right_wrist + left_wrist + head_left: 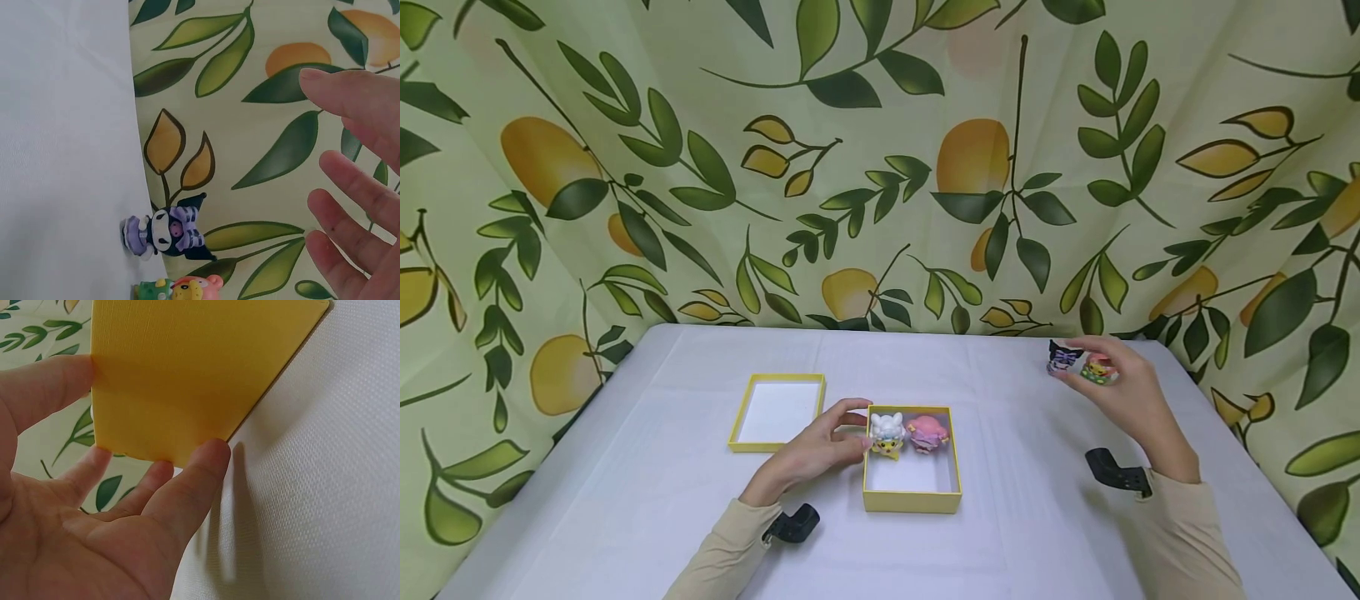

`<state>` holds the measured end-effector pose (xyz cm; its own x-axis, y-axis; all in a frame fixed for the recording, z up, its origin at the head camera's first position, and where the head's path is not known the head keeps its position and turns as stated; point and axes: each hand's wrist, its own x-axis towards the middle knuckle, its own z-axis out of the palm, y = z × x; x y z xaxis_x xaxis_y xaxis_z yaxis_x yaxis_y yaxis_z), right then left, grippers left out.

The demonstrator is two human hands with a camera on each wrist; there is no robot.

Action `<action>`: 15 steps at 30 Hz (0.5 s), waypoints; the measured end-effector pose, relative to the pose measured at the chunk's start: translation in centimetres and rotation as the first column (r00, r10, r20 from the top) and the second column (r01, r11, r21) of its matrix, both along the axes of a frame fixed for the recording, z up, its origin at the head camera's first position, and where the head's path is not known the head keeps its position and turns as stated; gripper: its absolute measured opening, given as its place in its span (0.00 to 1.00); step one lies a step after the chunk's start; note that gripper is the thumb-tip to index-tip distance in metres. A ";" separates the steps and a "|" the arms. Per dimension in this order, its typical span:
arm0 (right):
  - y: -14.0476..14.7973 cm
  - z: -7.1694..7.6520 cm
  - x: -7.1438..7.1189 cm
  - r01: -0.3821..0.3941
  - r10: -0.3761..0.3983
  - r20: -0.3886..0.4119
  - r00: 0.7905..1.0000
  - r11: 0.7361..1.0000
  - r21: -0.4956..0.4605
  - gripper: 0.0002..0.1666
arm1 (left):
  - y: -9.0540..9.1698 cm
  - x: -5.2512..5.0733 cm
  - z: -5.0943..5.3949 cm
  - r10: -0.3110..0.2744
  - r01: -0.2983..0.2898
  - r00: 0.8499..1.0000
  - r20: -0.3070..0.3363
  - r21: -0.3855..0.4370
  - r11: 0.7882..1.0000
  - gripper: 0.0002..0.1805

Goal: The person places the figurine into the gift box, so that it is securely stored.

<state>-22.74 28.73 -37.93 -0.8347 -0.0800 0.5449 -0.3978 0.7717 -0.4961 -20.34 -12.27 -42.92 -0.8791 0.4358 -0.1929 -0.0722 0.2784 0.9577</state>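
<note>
A yellow-edged box (913, 502) with a white inside holds a white-headed figurine (887, 435) and a pink figurine (928, 433) side by side at its back. My left hand (820, 450) grips its left side near the back corner; in the left wrist view the fingers (194, 478) touch the edges of the yellow wall (187, 375). At the table's back right, my right hand (1123, 392) hovers, fingers apart, by a black-and-purple figurine (1063, 358) and a pink-and-green figurine (1099, 368). The right wrist view shows the hand (356, 187) off the black-and-purple figurine (165, 234).
A shallow yellow-rimmed tray or lid (740, 417) lies left of the box on the white-covered table (647, 500). A leaf-and-fruit patterned curtain (880, 208) hangs behind the table's back edge.
</note>
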 end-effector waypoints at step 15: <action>1.6 -1.4 -0.6 0.073 -0.071 0.029 0.997 0.995 -0.061 0.27 | 0.0 0.0 0.0 0.002 -0.002 1.000 0.000 -0.001 1.000 0.36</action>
<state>-23.37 30.31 -39.37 -0.8515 0.0140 0.5241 -0.3281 0.7656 -0.5534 -20.39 -12.23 -42.90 -0.8801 0.4337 -0.1933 -0.0724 0.2797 0.9574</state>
